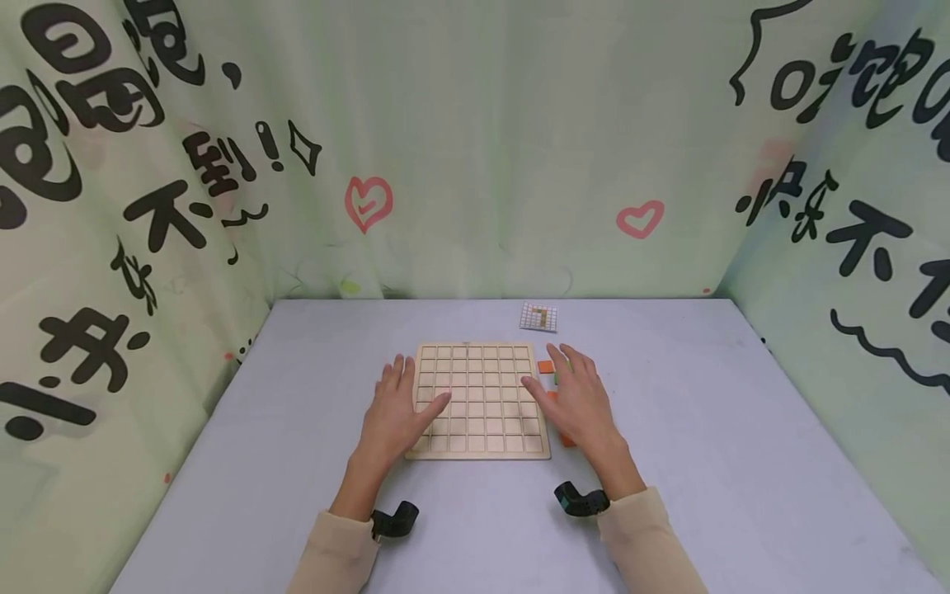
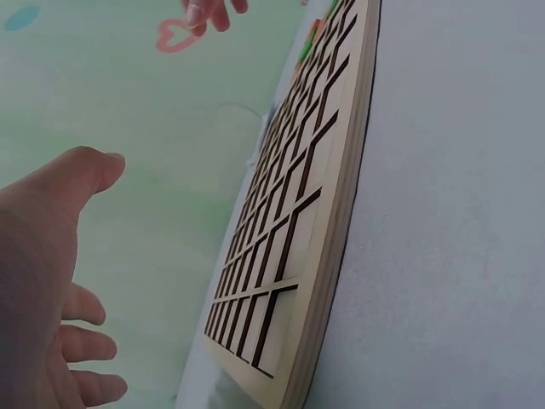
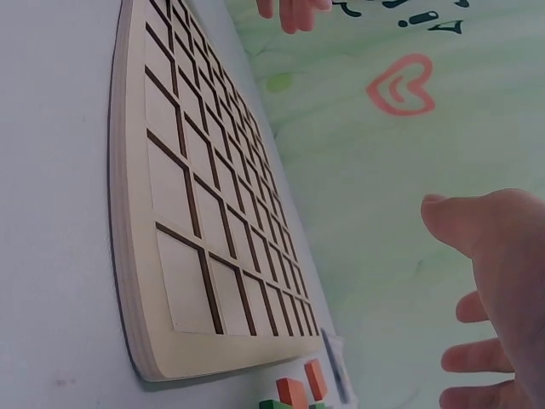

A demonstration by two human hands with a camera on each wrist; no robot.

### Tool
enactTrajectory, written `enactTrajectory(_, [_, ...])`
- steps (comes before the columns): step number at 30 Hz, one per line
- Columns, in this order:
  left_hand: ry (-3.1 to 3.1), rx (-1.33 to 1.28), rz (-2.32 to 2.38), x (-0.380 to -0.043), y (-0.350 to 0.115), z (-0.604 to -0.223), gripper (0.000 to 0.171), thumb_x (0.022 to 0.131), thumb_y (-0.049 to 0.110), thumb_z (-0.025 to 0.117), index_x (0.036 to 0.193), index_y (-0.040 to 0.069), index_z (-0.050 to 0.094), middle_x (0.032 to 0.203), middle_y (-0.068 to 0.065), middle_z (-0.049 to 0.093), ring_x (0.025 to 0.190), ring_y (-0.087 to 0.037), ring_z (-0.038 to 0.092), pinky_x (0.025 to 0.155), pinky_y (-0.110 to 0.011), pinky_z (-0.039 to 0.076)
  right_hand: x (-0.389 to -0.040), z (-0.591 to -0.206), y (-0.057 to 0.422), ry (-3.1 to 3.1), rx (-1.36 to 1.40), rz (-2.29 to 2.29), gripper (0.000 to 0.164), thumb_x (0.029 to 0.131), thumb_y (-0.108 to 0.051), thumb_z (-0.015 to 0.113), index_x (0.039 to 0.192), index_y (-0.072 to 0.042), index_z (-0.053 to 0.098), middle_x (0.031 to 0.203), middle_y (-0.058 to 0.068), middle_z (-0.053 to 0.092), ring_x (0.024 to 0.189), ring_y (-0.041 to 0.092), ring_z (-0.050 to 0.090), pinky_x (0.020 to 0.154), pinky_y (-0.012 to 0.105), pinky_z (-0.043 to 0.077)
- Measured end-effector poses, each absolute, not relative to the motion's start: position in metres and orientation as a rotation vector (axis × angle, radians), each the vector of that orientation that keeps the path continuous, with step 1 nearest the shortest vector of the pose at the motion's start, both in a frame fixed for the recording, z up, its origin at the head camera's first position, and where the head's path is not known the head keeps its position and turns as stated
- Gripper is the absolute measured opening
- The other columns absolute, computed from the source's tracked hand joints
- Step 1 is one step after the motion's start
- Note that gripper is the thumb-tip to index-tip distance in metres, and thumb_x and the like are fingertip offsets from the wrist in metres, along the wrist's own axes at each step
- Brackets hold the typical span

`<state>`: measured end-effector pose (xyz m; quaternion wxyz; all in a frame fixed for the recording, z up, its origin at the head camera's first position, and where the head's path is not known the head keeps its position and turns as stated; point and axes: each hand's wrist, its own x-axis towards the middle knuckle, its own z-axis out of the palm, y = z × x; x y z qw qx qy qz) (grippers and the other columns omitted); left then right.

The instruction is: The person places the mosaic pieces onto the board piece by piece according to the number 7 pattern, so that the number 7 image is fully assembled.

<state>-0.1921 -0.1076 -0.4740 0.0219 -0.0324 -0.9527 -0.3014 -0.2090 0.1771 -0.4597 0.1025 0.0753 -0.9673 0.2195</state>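
A square wooden grid board (image 1: 477, 403) lies flat on the table, its cells bare wood. My left hand (image 1: 392, 417) is over the board's left edge, fingers spread and thumb reaching across the grid. On the other side, my right hand (image 1: 584, 406) hovers by the right edge with its fingers extended. Beneath and beside it are orange blocks (image 3: 292, 393) and green blocks (image 3: 274, 405), partly hidden by the hand in the head view. Both wrist views show the hands raised off the board, holding nothing.
A small card with a coloured grid pattern (image 1: 538, 318) lies behind the board near the table's back edge. The white table (image 1: 705, 429) is enclosed by a pale green curtain (image 1: 482, 148) with black writing and pink hearts. Each wrist wears a black device (image 1: 397, 520).
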Motion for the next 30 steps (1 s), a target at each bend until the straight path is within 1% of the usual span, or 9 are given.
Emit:
enactTrajectory(4, [-2.944, -0.09, -0.993, -0.189, -0.107, -0.477, 0.098, 0.092, 0.065, 0.056, 0.159, 0.003, 0.02, 0.169, -0.016, 0.013, 0.155, -0.041, 0.012, 0.116, -0.069, 0.03, -0.21, -0.462, 0.178, -2.851, 0.216, 0.654, 0.076, 0.096, -0.054, 0.057, 0.152, -0.004, 0.04, 0.153, 0.023, 0.041, 0.141, 0.043, 0.038, 0.114, 0.06, 0.039])
enactTrajectory(10, [-2.938, -0.09, -1.013, -0.186, -0.106, -0.481, 0.097, 0.092, 0.062, 0.057, 0.158, 0.0, 0.023, 0.168, -0.018, 0.015, 0.155, -0.041, 0.014, 0.12, -0.065, 0.027, -0.212, -0.465, 0.179, -2.855, 0.209, 0.665, 0.077, 0.096, -0.055, 0.057, 0.152, -0.005, 0.04, 0.152, 0.023, 0.042, 0.14, 0.043, 0.039, 0.113, 0.06, 0.039])
enactTrajectory(14, [-2.935, -0.09, -1.053, -0.183, -0.108, -0.484, 0.097, 0.092, 0.062, 0.058, 0.158, 0.0, 0.023, 0.167, -0.019, 0.016, 0.155, -0.042, 0.014, 0.12, -0.064, 0.027, -0.213, -0.466, 0.18, -2.86, 0.199, 0.672, 0.076, 0.096, -0.054, 0.057, 0.152, -0.005, 0.04, 0.152, 0.023, 0.042, 0.14, 0.043, 0.038, 0.113, 0.061, 0.039])
enactTrajectory(22, [-2.924, -0.102, -1.083, -0.175, -0.11, -0.49, 0.097, 0.092, 0.058, 0.06, 0.157, -0.004, 0.023, 0.167, -0.022, 0.017, 0.155, -0.041, 0.014, 0.122, -0.062, 0.024, -0.213, -0.469, 0.182, -2.833, 0.203, 0.677, 0.074, 0.095, -0.049, 0.062, 0.15, -0.003, 0.043, 0.151, 0.024, 0.044, 0.138, 0.043, 0.04, 0.112, 0.06, 0.041])
enactTrajectory(30, [-2.936, -0.088, -1.077, -0.17, -0.111, -0.494, 0.098, 0.092, 0.059, 0.061, 0.156, -0.005, 0.024, 0.166, -0.022, 0.018, 0.154, -0.042, 0.017, 0.122, -0.061, 0.026, -0.214, -0.472, 0.183, -2.844, 0.189, 0.667, 0.074, 0.094, -0.049, 0.063, 0.149, -0.003, 0.044, 0.15, 0.024, 0.045, 0.138, 0.043, 0.041, 0.112, 0.059, 0.04])
